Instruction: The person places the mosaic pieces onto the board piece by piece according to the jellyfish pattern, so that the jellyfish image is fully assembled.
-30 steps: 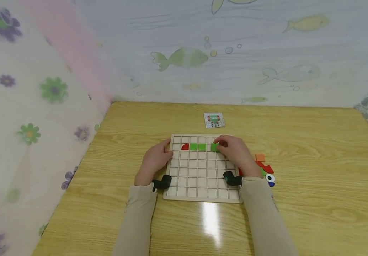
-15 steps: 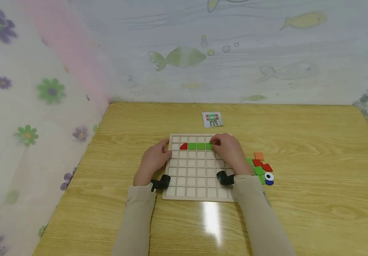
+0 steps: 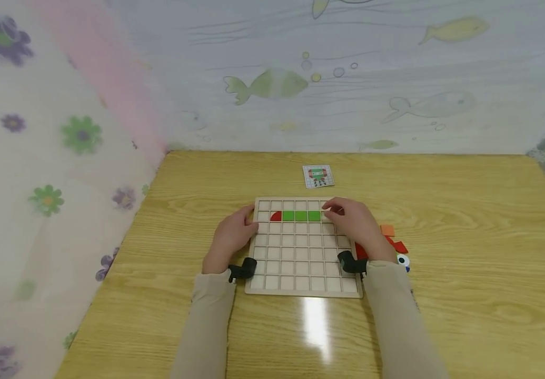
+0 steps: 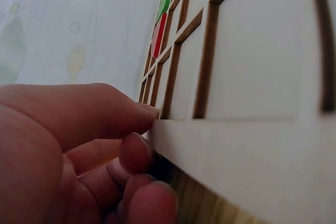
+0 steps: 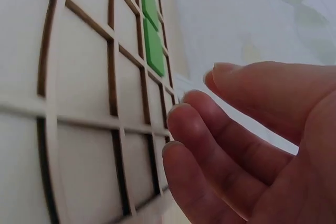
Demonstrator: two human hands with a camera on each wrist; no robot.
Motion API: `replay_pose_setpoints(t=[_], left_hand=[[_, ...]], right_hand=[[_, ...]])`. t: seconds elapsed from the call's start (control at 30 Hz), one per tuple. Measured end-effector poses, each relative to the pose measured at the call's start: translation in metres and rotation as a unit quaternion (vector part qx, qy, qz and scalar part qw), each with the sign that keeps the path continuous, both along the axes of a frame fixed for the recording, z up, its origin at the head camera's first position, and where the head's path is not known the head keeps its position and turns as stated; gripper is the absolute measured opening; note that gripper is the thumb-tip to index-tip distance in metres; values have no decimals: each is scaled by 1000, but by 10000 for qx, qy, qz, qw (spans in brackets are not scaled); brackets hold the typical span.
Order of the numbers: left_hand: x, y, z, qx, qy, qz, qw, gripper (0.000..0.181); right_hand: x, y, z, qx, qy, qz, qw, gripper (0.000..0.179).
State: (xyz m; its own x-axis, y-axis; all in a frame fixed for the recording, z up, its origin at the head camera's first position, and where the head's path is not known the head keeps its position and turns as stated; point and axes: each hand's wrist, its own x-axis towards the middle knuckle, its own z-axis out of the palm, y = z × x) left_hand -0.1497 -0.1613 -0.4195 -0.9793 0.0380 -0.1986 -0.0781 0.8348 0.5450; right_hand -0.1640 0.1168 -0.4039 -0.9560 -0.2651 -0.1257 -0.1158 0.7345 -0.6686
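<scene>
A pale wooden grid board (image 3: 296, 253) lies on the table. In its second row from the far side sit a red quarter-round tile (image 3: 277, 216) and three green square tiles (image 3: 301, 216), side by side. At the board's left edge, my left hand (image 3: 231, 234) grips the rim between thumb and curled fingers, seen closely in the left wrist view. My right hand (image 3: 355, 223) hovers over the far right of the board, just right of the last green tile. Its fingers are loosely bent with nothing between them, as the right wrist view shows.
A small picture card (image 3: 318, 177) with a gridded figure lies beyond the board. Right of the board, partly behind the right forearm, are an orange square tile (image 3: 388, 230), red tiles (image 3: 400, 247) and a white ringed disc (image 3: 403, 260). A patterned wall borders the table's far edge.
The right hand has set the third green tile into the row beside the others and let it go, then moved slightly right. The left hand stays on the board's edge.
</scene>
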Motion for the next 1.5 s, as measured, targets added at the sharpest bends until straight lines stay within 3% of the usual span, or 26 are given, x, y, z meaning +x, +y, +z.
replay_pose_setpoints(t=[0.5, 0.87, 1.1, 1.5], left_hand=[[0, 0, 0, 86, -29, 45, 9999, 54], [-2, 0, 1, 91, 47, 17, 9999, 53], [-1, -1, 0, 87, -10, 15, 10000, 53], [-1, -1, -1, 79, -6, 31, 10000, 53]], right_hand=[[25, 48, 9, 253, -331, -206, 9989, 31], [37, 88, 17, 594, -231, -297, 9975, 37], [43, 114, 16, 760, -636, -405, 9943, 44], [45, 132, 11, 874, -863, 165, 9923, 34]])
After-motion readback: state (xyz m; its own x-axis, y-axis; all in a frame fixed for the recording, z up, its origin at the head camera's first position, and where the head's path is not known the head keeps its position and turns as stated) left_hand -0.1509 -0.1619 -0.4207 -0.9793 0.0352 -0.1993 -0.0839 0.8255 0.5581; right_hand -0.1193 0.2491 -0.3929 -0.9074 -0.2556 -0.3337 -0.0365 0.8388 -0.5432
